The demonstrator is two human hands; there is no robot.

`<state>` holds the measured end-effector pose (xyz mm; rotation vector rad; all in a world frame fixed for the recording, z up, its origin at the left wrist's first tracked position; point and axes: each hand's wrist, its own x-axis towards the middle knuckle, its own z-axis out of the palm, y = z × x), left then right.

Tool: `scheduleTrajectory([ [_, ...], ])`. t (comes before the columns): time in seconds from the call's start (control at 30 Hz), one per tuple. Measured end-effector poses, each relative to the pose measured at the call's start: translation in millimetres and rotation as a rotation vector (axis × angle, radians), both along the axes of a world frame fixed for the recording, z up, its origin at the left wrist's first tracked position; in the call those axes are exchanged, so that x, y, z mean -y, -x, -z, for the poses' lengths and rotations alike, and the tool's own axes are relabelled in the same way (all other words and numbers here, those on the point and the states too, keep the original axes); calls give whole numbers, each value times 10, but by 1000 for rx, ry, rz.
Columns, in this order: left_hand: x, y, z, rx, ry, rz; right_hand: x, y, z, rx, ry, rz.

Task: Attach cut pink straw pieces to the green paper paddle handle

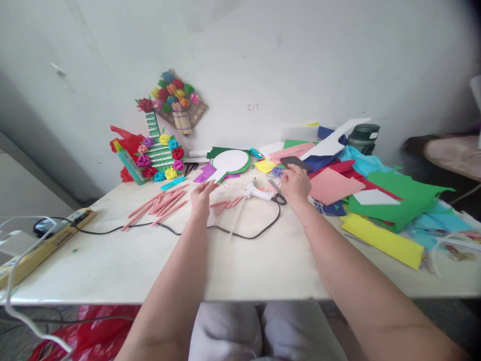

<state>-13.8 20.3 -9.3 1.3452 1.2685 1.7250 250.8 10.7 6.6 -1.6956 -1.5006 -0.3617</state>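
My left hand [202,198] is closed in a pinch at the handle end of a paddle-shaped cutout [230,160], white on top with green showing beneath its edge. Over the right-hand pile, my right hand [295,184] has its fingers curled down beside a dark flat piece [296,162]; what they hold is hidden. Scissors [278,198] with dark handles lie just left of that hand. Between the two hands rests a white hot glue gun [259,191] with a clear glue stick in it. Pink rolled paper sticks [165,206] lie left of my left hand.
A guitar-shaped piece with paper flowers [161,150] and a green glue bottle [130,163] stand at the back left. Coloured sheets [398,193] and a dark bottle [363,139] fill the right. A black cord [248,237] runs to a power strip [52,245].
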Motion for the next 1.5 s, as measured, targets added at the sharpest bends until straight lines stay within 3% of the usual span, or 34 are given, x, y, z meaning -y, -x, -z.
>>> scheduleTrajectory([
  [0.07,-44,6,37,-60,22,-99,1,16,16,52,63,5],
  [0.23,-216,40,6,-362,311,-357,56,209,47,104,126,-36],
  [0.4,-324,152,-112,-667,356,-396,102,309,78,142,122,-103],
  [0.6,-423,256,-37,-996,389,-368,143,370,97,197,153,-120],
  [0.97,-658,226,81,-1178,436,-369,147,428,106,241,147,-184],
  [1.2,-658,205,0,-1290,368,-411,145,473,144,270,106,-244],
  [1.5,-530,220,-77,-1211,324,-413,168,531,161,267,118,-309],
])
